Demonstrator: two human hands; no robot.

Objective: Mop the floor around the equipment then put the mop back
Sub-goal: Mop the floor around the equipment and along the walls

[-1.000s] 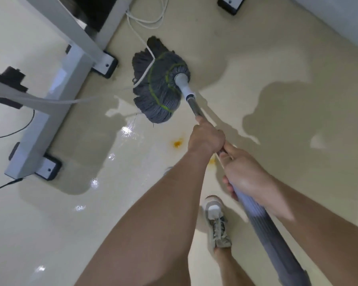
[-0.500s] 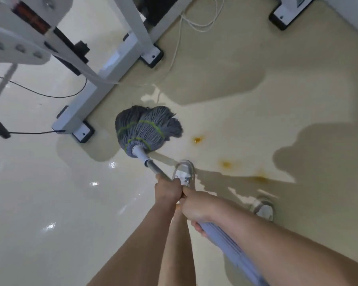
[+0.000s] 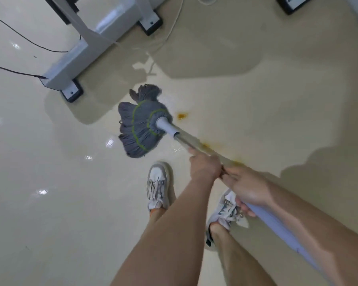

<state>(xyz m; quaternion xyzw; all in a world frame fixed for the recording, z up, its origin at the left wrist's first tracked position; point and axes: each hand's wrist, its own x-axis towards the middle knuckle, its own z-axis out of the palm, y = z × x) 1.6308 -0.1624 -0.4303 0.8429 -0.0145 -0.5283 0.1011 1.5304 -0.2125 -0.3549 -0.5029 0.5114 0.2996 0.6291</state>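
The grey string mop head point(image 3: 141, 129) with green stitching lies spread on the glossy cream floor point(image 3: 50, 203), just in front of my feet. Its metal handle point(image 3: 186, 139) runs back to the lower right. My left hand point(image 3: 205, 166) grips the handle lower down, nearer the head. My right hand point(image 3: 246, 186) grips the lilac upper sleeve of the handle point(image 3: 277, 226) right behind it. An orange stain point(image 3: 182, 116) sits on the floor beside the mop head, with fainter orange marks point(image 3: 205, 145) along the handle.
A white equipment frame point(image 3: 79, 56) with black-edged feet point(image 3: 71, 92) stands at the upper left; another foot point(image 3: 151, 23) lies further back. Black cables point(image 3: 19, 73) and a white cable point(image 3: 174, 23) trail on the floor. My two sneakers point(image 3: 158, 186) stand below the mop.
The mop head swung from beside the frame's near foot to the right, toward the orange stain. My hands moved right with the handle, and both feet now show.
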